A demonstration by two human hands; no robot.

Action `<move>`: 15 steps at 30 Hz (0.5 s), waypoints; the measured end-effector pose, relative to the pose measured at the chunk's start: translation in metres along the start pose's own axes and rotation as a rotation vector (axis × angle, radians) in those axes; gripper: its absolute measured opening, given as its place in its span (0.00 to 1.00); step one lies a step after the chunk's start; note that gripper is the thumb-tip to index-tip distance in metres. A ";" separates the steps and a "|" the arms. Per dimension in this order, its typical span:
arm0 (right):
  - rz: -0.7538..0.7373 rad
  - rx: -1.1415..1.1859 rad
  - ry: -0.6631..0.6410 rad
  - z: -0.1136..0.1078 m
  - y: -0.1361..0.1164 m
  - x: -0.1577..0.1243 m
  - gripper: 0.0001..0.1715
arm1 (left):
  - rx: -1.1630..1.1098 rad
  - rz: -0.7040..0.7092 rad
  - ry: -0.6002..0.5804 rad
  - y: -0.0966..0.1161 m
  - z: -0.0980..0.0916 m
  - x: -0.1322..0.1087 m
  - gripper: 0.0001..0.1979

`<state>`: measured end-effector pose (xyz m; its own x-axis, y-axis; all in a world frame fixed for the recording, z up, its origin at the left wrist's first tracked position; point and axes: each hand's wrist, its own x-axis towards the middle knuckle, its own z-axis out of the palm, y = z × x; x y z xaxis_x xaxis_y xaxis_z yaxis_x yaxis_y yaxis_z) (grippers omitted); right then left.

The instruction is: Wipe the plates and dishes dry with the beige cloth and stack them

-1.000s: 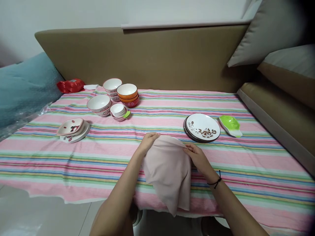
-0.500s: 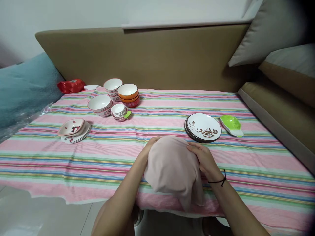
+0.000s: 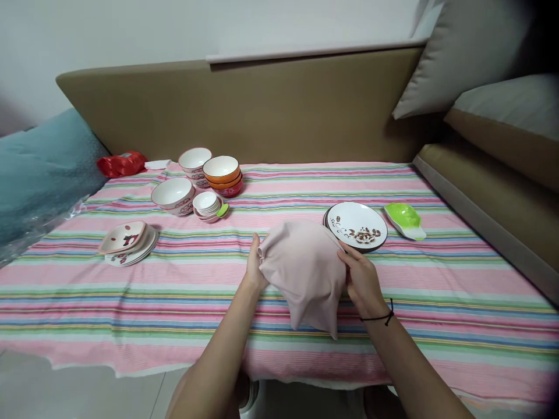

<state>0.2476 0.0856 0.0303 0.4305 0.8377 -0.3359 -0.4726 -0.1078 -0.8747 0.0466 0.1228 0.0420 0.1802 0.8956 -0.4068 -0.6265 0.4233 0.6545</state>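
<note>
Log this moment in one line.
left hand: against pink cloth, left side | right hand: gripping pink cloth, right side | beyond: flowered plate, green dish

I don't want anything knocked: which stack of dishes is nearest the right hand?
The brown-flowered plate stack, just beyond the right hand holding the pink cloth. The bowl stacks and the other plate stack sit farther off, to the left.

Left hand [image 3: 255, 269]: one, thumb upright, other fingers mostly hidden, closed in a hold. Left forearm [image 3: 227, 334]: one, bare, sloping up to its fingers from below. Right hand [image 3: 362, 278]: one, fingers gripping, angled toward the left fingers. Right forearm [image 3: 408, 358]: one, bare, below its fingers, slanting outward.
</note>
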 end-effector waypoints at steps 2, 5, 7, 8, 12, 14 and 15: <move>-0.009 -0.001 0.002 0.001 0.003 -0.001 0.19 | -0.031 0.034 -0.008 -0.003 0.002 0.004 0.21; -0.020 -0.006 -0.016 0.003 0.005 -0.004 0.16 | -0.011 0.182 0.064 -0.003 -0.001 0.009 0.13; -0.021 -0.010 -0.029 0.004 0.004 -0.006 0.15 | 0.023 0.177 0.072 0.004 -0.006 0.009 0.14; -0.020 -0.014 -0.034 0.004 0.003 -0.006 0.15 | 0.041 0.130 0.039 0.009 -0.009 0.008 0.17; -0.024 -0.031 -0.036 0.002 0.001 -0.005 0.13 | 0.180 0.009 -0.134 0.023 -0.015 0.000 0.31; -0.024 -0.036 -0.045 0.002 0.002 -0.004 0.14 | 0.326 0.115 -0.075 0.019 -0.014 -0.001 0.24; -0.021 -0.037 -0.051 0.002 0.003 -0.004 0.15 | 0.387 0.198 -0.008 0.014 -0.013 0.000 0.20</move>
<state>0.2429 0.0832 0.0294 0.3998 0.8663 -0.2995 -0.4343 -0.1087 -0.8942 0.0274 0.1268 0.0430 0.0923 0.9650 -0.2453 -0.3197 0.2620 0.9106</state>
